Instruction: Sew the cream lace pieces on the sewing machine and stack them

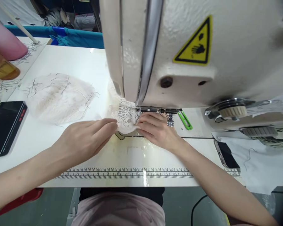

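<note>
White table (68, 59) is taken up by a sewing machine (202, 53), with a ruler strip (122, 173) printed along the near edge, a phone (4, 125) at left and blue cloth (77, 37) behind. Amber bottle (2, 67) is seen far left, contents unclear. Lace piece (126, 114) is pressed flat at the needle by left hand (85, 141) and right hand (157, 130), fingers extended and close together.

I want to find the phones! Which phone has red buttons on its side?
The black phone at the table's left edge, by the left hand; the other phone, on the right, shows none.
</note>
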`<state>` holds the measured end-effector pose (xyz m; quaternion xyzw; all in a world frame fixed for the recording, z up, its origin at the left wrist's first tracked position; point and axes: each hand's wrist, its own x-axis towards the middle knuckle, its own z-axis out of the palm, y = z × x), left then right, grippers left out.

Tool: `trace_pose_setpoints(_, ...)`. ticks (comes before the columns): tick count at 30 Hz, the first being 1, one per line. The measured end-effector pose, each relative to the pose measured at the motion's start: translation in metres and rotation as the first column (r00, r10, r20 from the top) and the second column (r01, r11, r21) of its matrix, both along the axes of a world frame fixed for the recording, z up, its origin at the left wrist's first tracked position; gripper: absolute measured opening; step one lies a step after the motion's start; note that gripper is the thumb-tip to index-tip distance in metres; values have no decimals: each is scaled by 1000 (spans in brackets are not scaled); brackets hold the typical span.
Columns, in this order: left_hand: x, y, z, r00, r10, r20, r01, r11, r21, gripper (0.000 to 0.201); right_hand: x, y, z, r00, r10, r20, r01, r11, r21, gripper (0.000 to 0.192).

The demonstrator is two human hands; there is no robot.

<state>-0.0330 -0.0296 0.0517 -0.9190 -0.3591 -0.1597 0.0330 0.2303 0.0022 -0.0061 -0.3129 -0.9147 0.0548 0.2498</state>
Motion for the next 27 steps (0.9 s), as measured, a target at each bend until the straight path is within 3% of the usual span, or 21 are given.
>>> trace_pose_setpoints(4,21,28,-5,984,-143,-105,147,989,35,19,0,0,1,1000,0,1,0,1000,27,21)
trace_pose_setpoints(9,36,34,-23,988,-114,-106,140,947,288,32,1,-2,-3,999,-39,-13,41,994,100,23)
trace_pose_setpoints(12,37,32,-24,988,-105,-110,137,929,343,30,0,-3,-3,997,-82,-1,81,987,135,26)
trace_pose_setpoints(16,37,32,-27,992,-112,-63,126,933,336,29,-3,-2,0,999,-50,16,48,993,104,26)
trace_pose_setpoints(19,39,32,-35,991,-134,-3,130,957,258,25,-3,0,2,999,-33,24,31,996,88,24)
trace_pose_setpoints(23,38,31,-47,991,-129,-33,132,985,109,38,-3,2,2,999,-23,31,21,998,64,25)
trace_pose_setpoints(27,36,32,-49,989,-137,-56,141,987,74,44,-3,1,0,1000,-16,11,16,998,56,24)
